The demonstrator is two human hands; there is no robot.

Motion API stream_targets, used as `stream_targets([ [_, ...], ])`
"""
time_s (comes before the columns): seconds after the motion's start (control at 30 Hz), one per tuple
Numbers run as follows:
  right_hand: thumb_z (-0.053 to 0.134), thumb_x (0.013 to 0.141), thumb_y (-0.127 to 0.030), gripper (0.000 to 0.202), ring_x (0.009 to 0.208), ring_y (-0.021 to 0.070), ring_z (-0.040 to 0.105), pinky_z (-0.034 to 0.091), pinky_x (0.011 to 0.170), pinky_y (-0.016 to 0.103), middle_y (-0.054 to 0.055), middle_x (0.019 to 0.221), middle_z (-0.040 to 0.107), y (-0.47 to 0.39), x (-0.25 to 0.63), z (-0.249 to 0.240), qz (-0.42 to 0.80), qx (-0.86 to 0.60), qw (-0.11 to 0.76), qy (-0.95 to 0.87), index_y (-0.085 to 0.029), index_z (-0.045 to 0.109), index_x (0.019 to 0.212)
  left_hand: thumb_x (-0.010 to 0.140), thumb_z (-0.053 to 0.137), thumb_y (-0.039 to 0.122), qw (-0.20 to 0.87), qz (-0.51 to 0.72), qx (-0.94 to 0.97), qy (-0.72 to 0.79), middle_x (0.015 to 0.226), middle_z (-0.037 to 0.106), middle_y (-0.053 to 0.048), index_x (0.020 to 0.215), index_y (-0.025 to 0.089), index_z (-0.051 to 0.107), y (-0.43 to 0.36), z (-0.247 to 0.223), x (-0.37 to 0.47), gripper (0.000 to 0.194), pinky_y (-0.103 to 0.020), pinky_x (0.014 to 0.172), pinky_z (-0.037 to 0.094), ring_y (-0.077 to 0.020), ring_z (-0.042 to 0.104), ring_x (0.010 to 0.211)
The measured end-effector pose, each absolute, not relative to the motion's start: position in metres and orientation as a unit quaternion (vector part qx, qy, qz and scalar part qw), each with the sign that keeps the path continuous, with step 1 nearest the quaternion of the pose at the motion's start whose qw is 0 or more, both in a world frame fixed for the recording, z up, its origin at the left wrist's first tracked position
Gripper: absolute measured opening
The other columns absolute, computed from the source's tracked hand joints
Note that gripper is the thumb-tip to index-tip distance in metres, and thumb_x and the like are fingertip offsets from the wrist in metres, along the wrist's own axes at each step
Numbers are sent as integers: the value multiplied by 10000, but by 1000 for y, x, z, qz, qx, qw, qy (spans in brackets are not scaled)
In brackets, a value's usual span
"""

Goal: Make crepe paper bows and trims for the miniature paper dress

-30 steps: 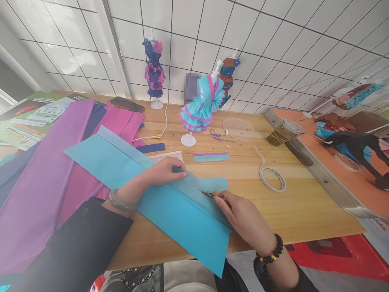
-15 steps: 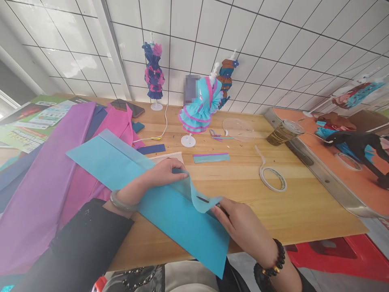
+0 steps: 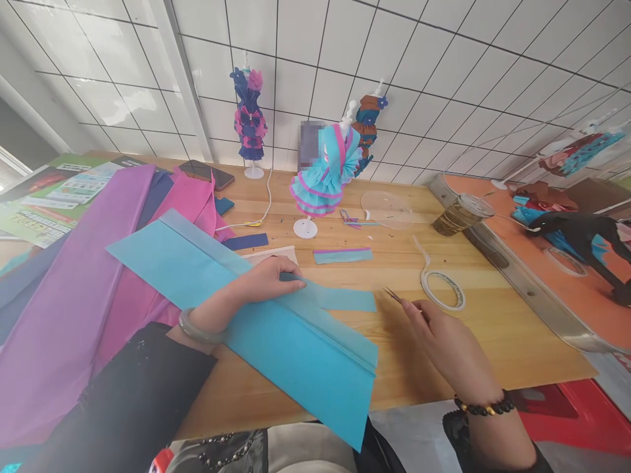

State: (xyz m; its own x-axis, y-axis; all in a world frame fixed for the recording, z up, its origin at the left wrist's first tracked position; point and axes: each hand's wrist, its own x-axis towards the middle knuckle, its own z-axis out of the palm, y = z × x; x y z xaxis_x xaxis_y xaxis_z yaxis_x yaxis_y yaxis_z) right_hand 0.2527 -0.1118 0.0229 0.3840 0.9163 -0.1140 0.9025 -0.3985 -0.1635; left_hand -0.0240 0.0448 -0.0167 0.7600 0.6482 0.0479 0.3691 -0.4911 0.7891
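Note:
A long light-blue sheet, which looks like crepe paper or thin fabric, lies slantwise over the table's front edge, with a folded band along its far side. My left hand lies on the sheet's far side, thumb and fingers drawn together, holding it down. From beside that hand a narrow blue strip runs to the right, flat on the wood. My right hand is off the sheet, wrapped round small scissors. Only their slim dark blades show, pointing left towards the strip's end; the handles are hidden.
Purple and pink sheets are heaped at left. A doll form in a blue ruffled dress stands behind. At right are a tape roll, a brown cup and a metal-edged orange surface.
My right hand has let go of the curled blue strip and moved right with the scissors. The strip now lies flat, and the sheet's right end shows. My left hand has stayed in place.

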Motion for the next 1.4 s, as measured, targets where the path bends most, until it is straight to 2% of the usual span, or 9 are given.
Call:
stream_targets([
  [0.13,295,879,-496,382,688,194,627,412,561,264,46,777,678,-116,231,27,167,-765,121,-610,-229,569,881,757,529,421,407,168,846,301,836,643,-21,778,195,632,45,-17,-23,250,-277,762,444,-176,585,811],
  [0.23,288,903,-441,347,724,161,624,424,621,243,9,809,675,-115,203,25,242,-687,122,-674,-256,582,900,754,533,421,408,170,845,301,838,643,-24,775,197,633,45,-17,-23,246,-278,764,444,-177,582,816],
  [0.5,258,912,-428,407,628,174,625,382,535,243,38,685,666,-104,184,18,160,-674,48,-719,-222,607,868,753,535,406,411,182,844,293,819,650,-20,765,195,645,45,-16,-23,238,-271,746,444,-172,582,794],
  [0.67,253,917,-420,396,649,172,627,370,538,243,38,731,675,-102,182,19,158,-676,45,-718,-222,595,886,754,535,405,412,180,845,290,817,653,-22,775,192,647,45,-17,-24,241,-267,741,444,-171,587,787],
  [1.4,234,926,-431,396,605,183,609,289,496,271,19,650,651,-88,156,6,117,-680,35,-723,-212,550,831,759,535,408,413,190,845,281,822,660,-19,773,195,653,47,-19,-25,244,-269,741,446,-170,593,799],
])
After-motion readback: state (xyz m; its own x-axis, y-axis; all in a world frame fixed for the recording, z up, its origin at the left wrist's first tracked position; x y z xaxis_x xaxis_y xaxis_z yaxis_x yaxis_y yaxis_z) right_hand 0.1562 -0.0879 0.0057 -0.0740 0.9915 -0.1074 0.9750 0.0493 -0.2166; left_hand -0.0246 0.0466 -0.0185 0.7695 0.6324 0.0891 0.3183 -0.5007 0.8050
